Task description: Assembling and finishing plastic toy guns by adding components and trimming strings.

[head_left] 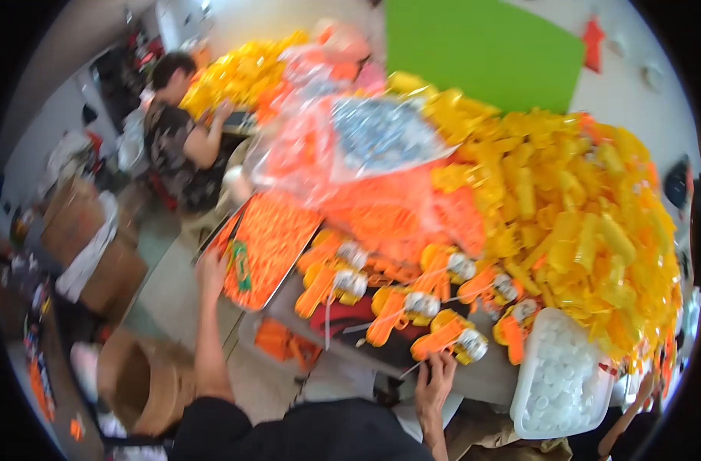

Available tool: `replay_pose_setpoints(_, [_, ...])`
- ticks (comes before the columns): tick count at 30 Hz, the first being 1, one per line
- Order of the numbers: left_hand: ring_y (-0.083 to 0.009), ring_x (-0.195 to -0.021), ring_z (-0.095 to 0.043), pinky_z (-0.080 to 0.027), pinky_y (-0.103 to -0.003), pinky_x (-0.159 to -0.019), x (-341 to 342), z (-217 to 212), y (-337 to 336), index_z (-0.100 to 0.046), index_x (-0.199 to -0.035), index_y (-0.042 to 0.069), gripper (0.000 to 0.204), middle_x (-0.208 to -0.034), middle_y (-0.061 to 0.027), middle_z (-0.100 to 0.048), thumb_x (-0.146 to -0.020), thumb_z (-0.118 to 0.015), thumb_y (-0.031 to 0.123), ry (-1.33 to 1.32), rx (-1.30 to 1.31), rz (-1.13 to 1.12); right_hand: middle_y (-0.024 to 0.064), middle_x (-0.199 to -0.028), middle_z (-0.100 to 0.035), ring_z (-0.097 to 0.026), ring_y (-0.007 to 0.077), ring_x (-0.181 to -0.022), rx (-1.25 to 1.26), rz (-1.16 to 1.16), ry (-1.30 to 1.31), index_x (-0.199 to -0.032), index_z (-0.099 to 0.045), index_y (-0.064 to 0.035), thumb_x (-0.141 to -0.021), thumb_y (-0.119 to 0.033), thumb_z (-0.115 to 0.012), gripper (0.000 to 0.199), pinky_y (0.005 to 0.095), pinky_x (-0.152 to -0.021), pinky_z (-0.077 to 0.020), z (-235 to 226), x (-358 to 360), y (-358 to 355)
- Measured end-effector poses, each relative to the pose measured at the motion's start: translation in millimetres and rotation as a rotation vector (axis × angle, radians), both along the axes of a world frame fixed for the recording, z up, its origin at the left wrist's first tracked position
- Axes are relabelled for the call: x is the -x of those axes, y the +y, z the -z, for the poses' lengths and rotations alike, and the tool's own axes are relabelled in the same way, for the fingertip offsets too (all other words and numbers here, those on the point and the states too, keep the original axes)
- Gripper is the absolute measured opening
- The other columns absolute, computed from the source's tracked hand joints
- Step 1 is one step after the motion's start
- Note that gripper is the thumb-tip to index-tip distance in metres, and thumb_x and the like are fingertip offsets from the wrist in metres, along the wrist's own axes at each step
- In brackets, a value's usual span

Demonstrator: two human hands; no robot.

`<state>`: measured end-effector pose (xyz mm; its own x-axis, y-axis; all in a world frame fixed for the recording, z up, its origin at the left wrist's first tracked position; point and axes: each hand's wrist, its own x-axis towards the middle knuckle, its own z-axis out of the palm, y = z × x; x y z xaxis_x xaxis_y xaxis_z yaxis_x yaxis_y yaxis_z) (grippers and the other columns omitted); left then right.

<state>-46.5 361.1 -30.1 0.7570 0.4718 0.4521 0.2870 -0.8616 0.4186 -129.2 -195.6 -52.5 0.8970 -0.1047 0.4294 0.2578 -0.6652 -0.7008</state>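
My left hand point(211, 275) is at the left rim of a metal tray point(281, 286) heaped with small orange plastic pieces point(273, 230); blur hides how its fingers are bent. A green and yellow packet point(241, 265) lies on the pieces. My right hand point(436, 378) is at the near table edge, fingers stretched up and apart, fingertips at the lower side of an orange and yellow toy gun point(446, 338) with a clear round part. A thin pale strip point(412, 369) lies by its thumb. Several similar toy guns point(396, 307) lie beyond, some with white strips.
A big heap of yellow plastic parts point(573, 207) covers the right side. A white bin point(559, 384) holds translucent pieces. Clear bags point(381, 138) stand behind orange parts. Left, another person point(185, 138) sits working; cardboard boxes point(139, 376) stand on the floor. Someone's arm point(633, 407) shows far right.
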Motion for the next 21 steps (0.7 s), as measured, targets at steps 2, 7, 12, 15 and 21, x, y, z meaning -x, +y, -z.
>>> replay_pose_setpoints(2, [-0.037,-0.088,-0.068,-0.052,-0.046,-0.078,5,7,20,-0.07,-0.103,0.003,0.024,-0.092,-0.0168,-0.071,-0.09,-0.066,0.022,0.037,-0.03,-0.02,0.0158,-0.116,-0.057,-0.058,0.0362,-0.105,-0.035,-0.003,0.025,-0.116,-0.067,-0.0053,-0.087,-0.002,-0.069,0.029,0.0437,-0.089,-0.0476,-2,3,2])
replay_pose_setpoints(7, [-0.0328,-0.094,-0.068,-0.053,-0.043,-0.08,-8,-5,31,-0.069,-0.109,0.002,0.023,-0.097,-0.0168,-0.071,-0.091,-0.066,0.015,-0.128,0.092,0.136,0.0166,-0.113,-0.057,-0.06,0.0349,-0.104,-0.013,0.049,0.016,-0.114,-0.065,-0.0005,-0.085,0.002,-0.069,0.029,0.0417,-0.089,-0.0504,-18,8,8])
replay_pose_setpoints(12, [-0.0306,-0.097,-0.066,-0.052,-0.039,-0.084,-8,-49,-9,-0.063,-0.119,0.0,0.024,-0.105,-0.0166,-0.066,-0.099,-0.057,0.012,-0.458,0.023,-0.039,0.0124,-0.111,-0.06,-0.058,0.0316,-0.104,0.054,0.078,-0.122,-0.111,-0.068,-0.0046,-0.083,0.002,-0.069,0.029,0.0415,-0.09,-0.0455,-23,12,8])
replay_pose_setpoints(15, [-0.0259,-0.099,-0.065,-0.051,-0.036,-0.089,-8,-68,-43,-0.061,-0.124,-0.001,0.026,-0.113,-0.0133,-0.066,-0.103,-0.054,0.014,-0.528,0.137,0.089,0.0101,-0.107,-0.062,-0.058,0.0306,-0.102,0.076,0.136,-0.179,-0.106,-0.069,-0.0059,-0.082,0.003,-0.069,0.026,0.0405,-0.089,-0.0424,-31,15,9])
replay_pose_setpoints(21, [-0.0152,-0.105,-0.059,-0.047,-0.031,-0.095,-2,-74,-232,-0.058,-0.126,-0.003,0.031,-0.115,-0.0055,-0.063,-0.105,-0.054,0.019,-0.322,0.649,0.682,0.0156,-0.095,-0.065,-0.064,0.0321,-0.088,-0.261,0.052,-0.216,-0.102,-0.067,0.0002,-0.086,0.008,-0.066,0.017,0.0349,-0.077,-0.0522,-43,6,17])
